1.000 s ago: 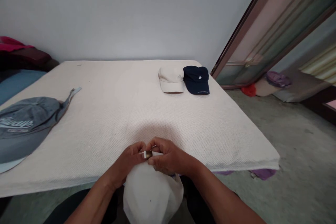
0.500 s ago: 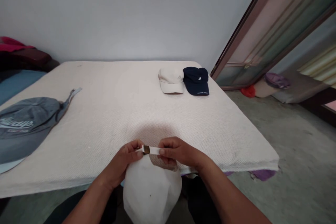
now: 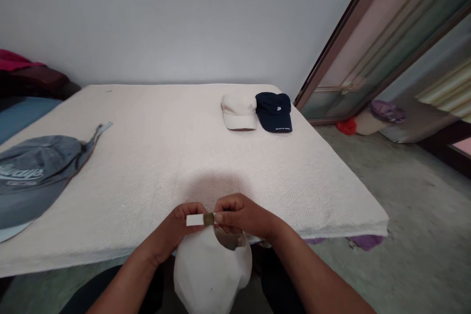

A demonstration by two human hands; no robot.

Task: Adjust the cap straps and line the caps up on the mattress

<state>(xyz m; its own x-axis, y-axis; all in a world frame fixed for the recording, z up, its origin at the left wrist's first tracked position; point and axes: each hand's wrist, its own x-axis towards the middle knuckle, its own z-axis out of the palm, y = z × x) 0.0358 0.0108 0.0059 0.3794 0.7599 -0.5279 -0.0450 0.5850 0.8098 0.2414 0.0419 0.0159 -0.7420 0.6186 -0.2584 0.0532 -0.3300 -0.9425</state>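
A white cap (image 3: 211, 274) hangs over my lap at the table's near edge, its back opening facing up. Its white strap (image 3: 195, 220) passes through a brass-coloured buckle (image 3: 208, 219), with a flat free end sticking out to the left. My left hand (image 3: 186, 221) is closed at the left of the buckle, fingers behind the strap and partly hidden by it. Thumb and fingers of my right hand (image 3: 239, 213) pinch the strap just right of the buckle, above the opening.
On the table's pale textured cover (image 3: 158, 157) lie a beige cap (image 3: 239, 112) and a navy cap (image 3: 274, 113) side by side at the back right. A grey-blue cap (image 3: 40, 171) with an unfastened strap rests at the left. A white wall stands behind.
The strap's free end now extends left out of the buckle. My right hand has come left, up to the buckle, and the strap section between my hands has shortened.
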